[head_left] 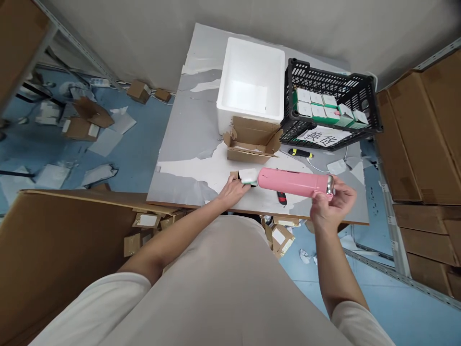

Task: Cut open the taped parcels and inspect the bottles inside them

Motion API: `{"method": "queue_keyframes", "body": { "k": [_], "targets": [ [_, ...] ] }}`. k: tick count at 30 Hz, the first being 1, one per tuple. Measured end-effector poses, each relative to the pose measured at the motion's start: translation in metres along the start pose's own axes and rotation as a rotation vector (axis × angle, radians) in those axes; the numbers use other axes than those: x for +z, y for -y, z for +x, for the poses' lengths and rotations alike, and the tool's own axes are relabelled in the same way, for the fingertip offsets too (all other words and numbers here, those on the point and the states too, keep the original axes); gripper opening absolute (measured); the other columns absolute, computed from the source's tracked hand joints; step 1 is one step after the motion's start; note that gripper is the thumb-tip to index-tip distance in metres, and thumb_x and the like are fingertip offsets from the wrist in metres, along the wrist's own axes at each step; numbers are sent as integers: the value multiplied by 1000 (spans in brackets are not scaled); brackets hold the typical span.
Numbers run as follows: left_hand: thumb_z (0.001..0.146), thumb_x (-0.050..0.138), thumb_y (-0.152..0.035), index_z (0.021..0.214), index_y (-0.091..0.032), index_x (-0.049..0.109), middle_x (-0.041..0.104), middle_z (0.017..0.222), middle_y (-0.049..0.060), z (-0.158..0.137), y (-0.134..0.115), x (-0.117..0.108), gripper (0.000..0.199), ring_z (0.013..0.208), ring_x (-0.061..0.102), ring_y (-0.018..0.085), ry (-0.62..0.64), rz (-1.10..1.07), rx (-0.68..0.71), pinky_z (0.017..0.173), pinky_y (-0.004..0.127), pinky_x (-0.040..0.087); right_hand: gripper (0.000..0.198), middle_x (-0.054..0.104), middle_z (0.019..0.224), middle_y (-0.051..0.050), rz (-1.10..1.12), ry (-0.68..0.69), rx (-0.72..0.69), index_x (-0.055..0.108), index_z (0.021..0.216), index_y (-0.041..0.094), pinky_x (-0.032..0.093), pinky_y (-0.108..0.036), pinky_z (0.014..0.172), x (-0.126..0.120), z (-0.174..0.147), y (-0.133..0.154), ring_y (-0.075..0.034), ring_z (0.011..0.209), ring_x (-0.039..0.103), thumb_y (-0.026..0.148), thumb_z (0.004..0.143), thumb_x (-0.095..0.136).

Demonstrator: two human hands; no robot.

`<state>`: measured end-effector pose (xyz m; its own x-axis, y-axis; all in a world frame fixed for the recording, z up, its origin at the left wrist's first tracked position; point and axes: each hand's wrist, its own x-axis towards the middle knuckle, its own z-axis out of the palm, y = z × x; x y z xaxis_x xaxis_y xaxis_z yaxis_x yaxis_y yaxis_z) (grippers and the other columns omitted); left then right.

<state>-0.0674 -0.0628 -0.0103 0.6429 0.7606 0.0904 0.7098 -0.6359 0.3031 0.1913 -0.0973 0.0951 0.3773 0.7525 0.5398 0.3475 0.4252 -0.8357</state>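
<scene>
My right hand (329, 206) grips a pink insulated bottle (288, 182) by its silver-capped end. The bottle lies sideways above the table, its base pointing left. My left hand (232, 193) is closed on a small box (248, 176) with white flaps and a green edge, seen open toward the bottle's base. Part of that box is hidden by my fingers and the bottle. Below the bottle lies a red-and-black cutter (282, 197). Just beyond my hands stands an open brown cardboard box (250, 154).
A white foam box (223, 111) and a black crate (376, 108) of white-and-green boxes stand at the back of the table (176, 149). A yellow-and-black cutter (300, 153) lies near the crate. A large carton (82, 230) is at left; stacked cartons (406, 139) fill the right.
</scene>
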Motion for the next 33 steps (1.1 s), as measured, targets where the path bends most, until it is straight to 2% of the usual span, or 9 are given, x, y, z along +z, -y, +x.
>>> {"method": "queue_keyframes", "body": {
  "k": [3, 5, 8, 10, 13, 18, 25, 29, 33],
  "targets": [
    [92, 43, -20, 120, -20, 53, 40, 146, 17, 9, 4, -9, 30, 108, 58, 25, 9, -129, -10, 88, 40, 38, 38, 58, 104, -6, -17, 161, 9, 48, 93, 24, 43, -48, 93, -6, 3, 5, -24, 108, 57, 33, 66, 74],
    [86, 55, -28, 140, -17, 31, 29, 150, 21, 15, 7, -14, 60, 123, 49, 31, 0, -236, -31, 88, 40, 40, 37, 58, 106, -8, -26, 241, 40, 49, 92, 24, 45, -46, 90, 2, 1, 6, -24, 107, 57, 32, 65, 73],
    [70, 71, -36, 148, -9, -4, 30, 147, 28, 23, 13, -21, 111, 127, 44, 37, -5, -414, -61, 87, 41, 43, 36, 56, 106, -8, -23, 213, 83, 48, 91, 24, 45, -43, 89, 22, -3, 4, -24, 108, 56, 33, 66, 71],
    [63, 74, -36, 147, -6, -11, 36, 142, 29, 28, 19, -25, 123, 120, 50, 36, 24, -522, -68, 84, 39, 46, 36, 55, 106, -7, -7, 178, 105, 46, 91, 24, 45, -42, 88, 32, -3, 1, -23, 108, 56, 34, 67, 70],
    [64, 71, -29, 148, -8, -5, 45, 136, 26, 35, 29, -30, 115, 99, 64, 27, 87, -679, -72, 76, 33, 50, 37, 54, 106, -7, 20, 148, 116, 46, 93, 24, 45, -40, 87, 36, -2, -4, -21, 106, 56, 32, 67, 71],
    [59, 76, -25, 143, -13, 28, 59, 122, 17, 37, 41, -31, 98, 75, 67, 19, 57, -732, -140, 70, 31, 52, 36, 53, 104, -4, 54, 62, 147, 44, 93, 24, 44, -39, 90, 39, 0, -14, -19, 103, 56, 33, 68, 69],
    [59, 81, -41, 148, -16, 11, 47, 138, 21, 27, 37, -13, 116, 123, 51, 32, -169, -790, -139, 96, 43, 44, 35, 51, 104, -4, 14, 51, 229, 42, 94, 24, 44, -38, 91, 59, -13, -16, -17, 102, 55, 33, 71, 67],
    [65, 76, -50, 147, -18, 14, 53, 133, 19, 22, 38, -1, 107, 124, 50, 31, -192, -742, -29, 101, 47, 39, 35, 51, 104, -4, -27, 129, 198, 44, 94, 24, 45, -38, 90, 50, -12, -15, -18, 103, 54, 30, 70, 68],
    [65, 75, -53, 145, -17, 21, 46, 139, 20, 20, 32, 3, 103, 128, 43, 34, -236, -577, -33, 103, 51, 35, 36, 49, 112, -7, -168, 367, 125, 52, 96, 24, 49, -38, 84, 50, -3, -8, -22, 105, 53, 30, 67, 72]
  ]
}}
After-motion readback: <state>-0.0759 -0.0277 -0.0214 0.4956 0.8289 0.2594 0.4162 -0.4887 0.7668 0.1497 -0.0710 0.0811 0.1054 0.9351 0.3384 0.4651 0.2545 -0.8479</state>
